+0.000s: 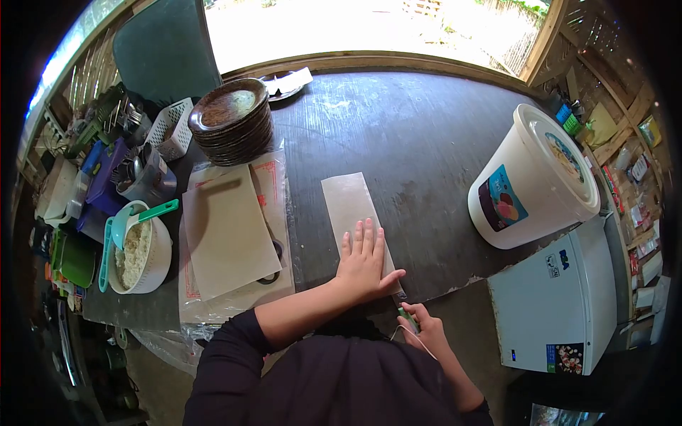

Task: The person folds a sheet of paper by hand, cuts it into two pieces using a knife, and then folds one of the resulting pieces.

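Note:
My left hand (364,260) lies flat, fingers spread, on the near end of a narrow strip of brown paper (347,199) on the dark wooden counter (419,135). At the strip's near edge, my right hand (423,329) grips a small green-handled tool (408,317); its blade is hidden, and a thin white cord hangs beside it. A larger sheet of brown paper (226,231) rests on a pile of sheets to the left.
A stack of brown plates (233,122) and a white basket (171,128) stand at the back left. A white bowl of rice (140,255) with green scoops sits at the left edge. A large white lidded bucket (534,177) stands right, above a small white fridge (561,298).

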{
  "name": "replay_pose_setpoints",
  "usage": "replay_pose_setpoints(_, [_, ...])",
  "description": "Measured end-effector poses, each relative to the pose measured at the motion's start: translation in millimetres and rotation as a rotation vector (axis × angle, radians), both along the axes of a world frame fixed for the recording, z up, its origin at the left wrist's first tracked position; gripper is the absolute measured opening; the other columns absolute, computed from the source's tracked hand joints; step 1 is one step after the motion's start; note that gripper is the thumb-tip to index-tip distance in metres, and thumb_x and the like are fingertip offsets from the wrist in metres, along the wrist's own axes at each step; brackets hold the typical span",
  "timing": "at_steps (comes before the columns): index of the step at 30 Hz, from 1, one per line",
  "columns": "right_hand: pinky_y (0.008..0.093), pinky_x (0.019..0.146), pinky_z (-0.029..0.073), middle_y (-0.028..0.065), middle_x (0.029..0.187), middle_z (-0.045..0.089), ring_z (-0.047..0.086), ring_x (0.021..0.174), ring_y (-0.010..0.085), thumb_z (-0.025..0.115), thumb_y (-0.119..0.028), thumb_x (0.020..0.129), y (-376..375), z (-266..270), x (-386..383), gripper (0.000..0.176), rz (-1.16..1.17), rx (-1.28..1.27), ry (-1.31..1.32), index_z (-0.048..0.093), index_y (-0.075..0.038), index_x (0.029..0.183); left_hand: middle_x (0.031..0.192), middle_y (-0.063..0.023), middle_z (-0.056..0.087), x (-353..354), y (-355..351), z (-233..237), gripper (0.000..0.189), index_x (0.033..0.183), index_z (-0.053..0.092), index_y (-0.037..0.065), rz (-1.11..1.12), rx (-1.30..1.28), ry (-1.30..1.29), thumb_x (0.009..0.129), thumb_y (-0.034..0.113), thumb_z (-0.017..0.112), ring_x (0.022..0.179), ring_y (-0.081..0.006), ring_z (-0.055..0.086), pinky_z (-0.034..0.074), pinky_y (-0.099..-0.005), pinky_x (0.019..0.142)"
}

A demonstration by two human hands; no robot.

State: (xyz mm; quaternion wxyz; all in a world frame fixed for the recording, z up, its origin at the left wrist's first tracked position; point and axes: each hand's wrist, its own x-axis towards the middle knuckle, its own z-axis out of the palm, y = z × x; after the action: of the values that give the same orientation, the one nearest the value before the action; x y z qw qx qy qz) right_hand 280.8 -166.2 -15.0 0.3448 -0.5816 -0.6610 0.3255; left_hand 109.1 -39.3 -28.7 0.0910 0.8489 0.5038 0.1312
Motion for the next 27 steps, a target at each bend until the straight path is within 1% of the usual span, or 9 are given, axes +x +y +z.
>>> replay_pose_setpoints(3, [0.0282, 0.059, 0.050, 0.0175, 0.079, 0.067, 0.070, 0.072, 0.0231, 0.067, -0.009, 0.085, -2, 0, 0, 0.029, -0.017, -0.013, -0.002, 0.056, -0.005, 0.112, 0.148, -0.0347, 0.014, 0, 0, -3, 0.090, 0.142, 0.024, -0.008, 0.016, 0.019, 0.013, 0.089, 0.064, 0.035, 0.140, -0.0466, 0.009, 0.010, -0.0593, 0.109])
replay_pose_setpoints(5, [0.0284, 0.060, 0.050, 0.0182, 0.081, 0.068, 0.070, 0.075, 0.0243, 0.067, -0.010, 0.085, -3, -1, 0, 0.029, -0.026, -0.012, 0.002, 0.056, -0.004, 0.112, 0.148, -0.0337, 0.013, 1, 0, -1, 0.081, 0.142, 0.023, -0.008, 0.013, 0.012, 0.017, 0.093, 0.056, 0.034, 0.140, -0.0465, 0.010, 0.010, -0.0596, 0.109])
replay_pose_setpoints(8, [0.0288, 0.061, 0.051, 0.0184, 0.086, 0.068, 0.070, 0.080, 0.0265, 0.067, -0.011, 0.085, -6, -2, 3, 0.029, -0.020, -0.012, -0.033, 0.056, -0.004, 0.112, 0.148, -0.0331, 0.014, 0, -1, 1, 0.078, 0.143, 0.022, -0.007, 0.014, 0.013, 0.026, 0.094, 0.052, 0.034, 0.140, -0.0466, 0.010, 0.010, -0.0597, 0.109])
replay_pose_setpoints(11, [0.0292, 0.062, 0.051, 0.0177, 0.088, 0.069, 0.069, 0.083, 0.0277, 0.068, -0.011, 0.085, -9, -1, 7, 0.029, -0.011, 0.015, -0.059, 0.057, -0.004, 0.112, 0.148, -0.0331, 0.013, 0, -1, 3, 0.077, 0.143, 0.021, -0.007, 0.012, -0.001, 0.021, 0.094, 0.050, 0.035, 0.140, -0.0465, 0.010, 0.010, -0.0596, 0.109])
replay_pose_setpoints(13, [0.0277, 0.060, 0.050, 0.0158, 0.084, 0.069, 0.070, 0.074, 0.0246, 0.067, -0.011, 0.085, -15, 3, 9, 0.028, -0.028, 0.006, -0.060, 0.058, -0.004, 0.111, 0.149, -0.0330, 0.013, 0, -2, 3, 0.077, 0.143, 0.021, -0.007, 0.012, 0.001, 0.022, 0.094, 0.050, 0.035, 0.140, -0.0466, 0.010, 0.010, -0.0597, 0.109])
replay_pose_setpoints(14, [0.0277, 0.060, 0.050, 0.0158, 0.084, 0.069, 0.070, 0.074, 0.0246, 0.067, -0.011, 0.085, -18, 9, 11, 0.028, -0.028, 0.007, -0.061, 0.058, -0.004, 0.111, 0.149, -0.0329, 0.013, 0, -2, 3, 0.077, 0.143, 0.021, -0.007, 0.010, 0.004, 0.025, 0.094, 0.050, 0.035, 0.140, -0.0466, 0.010, 0.010, -0.0597, 0.109])
replay_pose_setpoints(16, [0.0332, 0.064, 0.053, 0.0183, 0.089, 0.068, 0.068, 0.080, 0.0348, 0.067, -0.010, 0.085, -25, 23, 15, 0.027, -0.052, -0.173, -0.085, 0.058, -0.006, 0.110, 0.149, -0.0329, 0.013, 0, -1, 5, 0.078, 0.143, 0.020, -0.008, 0.010, -0.002, 0.025, 0.094, 0.051, 0.035, 0.140, -0.0466, 0.010, 0.010, -0.0598, 0.109])
replay_pose_setpoints(22, [0.0317, 0.063, 0.053, 0.0178, 0.089, 0.068, 0.069, 0.080, 0.0320, 0.068, -0.010, 0.085, -38, 21, 24, 0.027, -0.093, -0.221, -0.043, 0.058, -0.005, 0.110, 0.149, -0.0328, 0.011, 1, -2, 5, 0.079, 0.144, 0.019, -0.008, 0.005, -0.029, 0.043, 0.094, 0.052, 0.033, 0.140, -0.0464, 0.008, 0.009, -0.0597, 0.109])
replay_pose_setpoints(27, [0.0334, 0.067, 0.053, 0.0191, 0.093, 0.068, 0.068, 0.084, 0.0336, 0.067, -0.008, 0.084, -31, 19, 26, 0.027, -0.013, -0.082, -0.029, 0.057, -0.004, 0.109, 0.150, -0.0317, 0.010, 0, -1, 6, 0.079, 0.144, 0.018, -0.007, 0.007, -0.044, 0.062, 0.094, 0.052, 0.032, 0.141, -0.0451, 0.006, 0.008, -0.0593, 0.110])
